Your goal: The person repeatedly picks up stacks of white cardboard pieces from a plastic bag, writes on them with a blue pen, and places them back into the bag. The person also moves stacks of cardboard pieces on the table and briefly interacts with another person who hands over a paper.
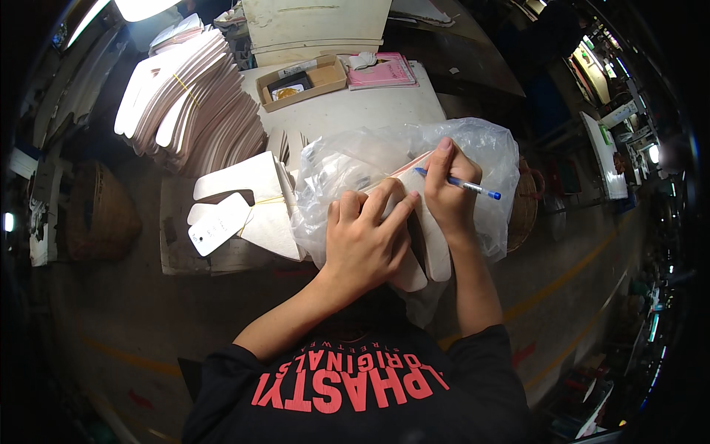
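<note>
My right hand [452, 189] grips a blue-tipped pen [462, 183] between thumb and fingers. Its tip meets the upper part of a white U-shaped cut piece [436, 255], whose two legs point toward me. A thin reddish layer shows at the piece's upper edge. Fingers apart and bent, my left hand [373, 233] presses down on the piece's left side and hides part of it. Beneath and around both hands spreads a crumpled clear plastic bag [488, 148]. To the left lies a similar white bundle [270, 222], tied with a yellow band, with a white tag [220, 224] on it.
A tall stack of banded white pieces [200, 103] leans at the back left. Behind the bag, the white tabletop [384, 107] bears an open cardboard tray [322, 74] and a pink booklet [384, 72]. Woven baskets [103, 211] stand at both sides.
</note>
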{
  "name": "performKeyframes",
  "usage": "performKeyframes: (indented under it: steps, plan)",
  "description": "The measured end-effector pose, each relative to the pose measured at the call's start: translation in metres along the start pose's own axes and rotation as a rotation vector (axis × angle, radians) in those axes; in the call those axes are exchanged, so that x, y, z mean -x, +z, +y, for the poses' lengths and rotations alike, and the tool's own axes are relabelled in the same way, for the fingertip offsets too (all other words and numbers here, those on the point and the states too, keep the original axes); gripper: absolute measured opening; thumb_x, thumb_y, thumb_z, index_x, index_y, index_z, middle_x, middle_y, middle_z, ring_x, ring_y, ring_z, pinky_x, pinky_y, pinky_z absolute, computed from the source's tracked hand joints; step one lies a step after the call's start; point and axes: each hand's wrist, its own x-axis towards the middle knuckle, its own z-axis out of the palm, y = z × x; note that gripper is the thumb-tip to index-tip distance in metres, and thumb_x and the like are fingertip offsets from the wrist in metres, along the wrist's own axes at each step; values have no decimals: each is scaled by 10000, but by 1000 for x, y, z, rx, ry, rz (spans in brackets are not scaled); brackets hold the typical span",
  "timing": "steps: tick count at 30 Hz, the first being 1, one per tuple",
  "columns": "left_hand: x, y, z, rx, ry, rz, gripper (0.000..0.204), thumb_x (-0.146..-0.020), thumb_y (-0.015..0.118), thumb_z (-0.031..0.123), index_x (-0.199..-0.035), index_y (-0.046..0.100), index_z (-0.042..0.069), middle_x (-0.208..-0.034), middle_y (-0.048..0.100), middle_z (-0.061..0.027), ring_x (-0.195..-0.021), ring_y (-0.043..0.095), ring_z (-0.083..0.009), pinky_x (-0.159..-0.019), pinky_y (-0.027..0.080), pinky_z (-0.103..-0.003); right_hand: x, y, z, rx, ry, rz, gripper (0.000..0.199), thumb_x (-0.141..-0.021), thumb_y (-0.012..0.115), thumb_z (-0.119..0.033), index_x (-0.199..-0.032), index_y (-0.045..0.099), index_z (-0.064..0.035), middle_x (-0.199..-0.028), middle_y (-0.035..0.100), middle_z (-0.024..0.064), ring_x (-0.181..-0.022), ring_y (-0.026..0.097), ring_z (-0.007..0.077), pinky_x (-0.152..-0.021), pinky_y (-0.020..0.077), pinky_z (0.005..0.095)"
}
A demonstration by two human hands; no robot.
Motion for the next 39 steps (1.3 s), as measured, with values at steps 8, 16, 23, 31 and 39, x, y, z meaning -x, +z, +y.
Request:
performKeyframes:
  steps: [8, 16, 23, 31, 39]
  plan:
    - [0, -1, 2, 14, -26, 6, 528, -792, 738, 205, -1316, 726, 264, -1367, 625, 0, -936, 514, -253, -874, 421, -385, 2, 0, 0, -40, 16, 21, 380, -1086, 517, -82, -713, 511, -6, -554, 514, 149, -463, 551, 329, -475, 395, 403]
    - [0, -1, 3, 3, -19, 20, 522, -794, 733, 205, -1314, 728, 256, -1358, 629, -2, -935, 515, -255, -873, 422, -381, 0, -4, -2, -21, -25, -64, 366, -1082, 520, -72, -722, 507, -6, -556, 507, 147, -465, 555, 314, -479, 399, 394]
    - [0, -2, 2, 11, -22, 22, 519, -799, 728, 200, -1314, 728, 258, -1355, 630, -2, -939, 514, -256, -870, 424, -382, 0, 0, -2, -4, -33, -3, 363, -1079, 526, -68, -721, 522, -9, -555, 514, 147, -458, 555, 313, -473, 401, 395]
    - [0, 0, 4, 19, -23, 36, 491, -805, 719, 206, -1292, 733, 265, -1349, 628, 3, -928, 513, -259, -874, 425, -387, 2, -2, 1, 25, -39, 2, 385, -1088, 514, -95, -712, 527, -13, -560, 534, 143, -480, 581, 304, -486, 420, 396]
    - [-3, -11, -9, 508, -54, 101, 676, -813, 692, 33, -1451, 473, 80, -1345, 599, -135, -994, 531, -265, -906, 420, -412, 5, -41, -32, -556, 496, -3, 533, -1154, 324, -465, -830, 501, -81, -641, 467, 10, -491, 367, 54, -431, 288, 236]
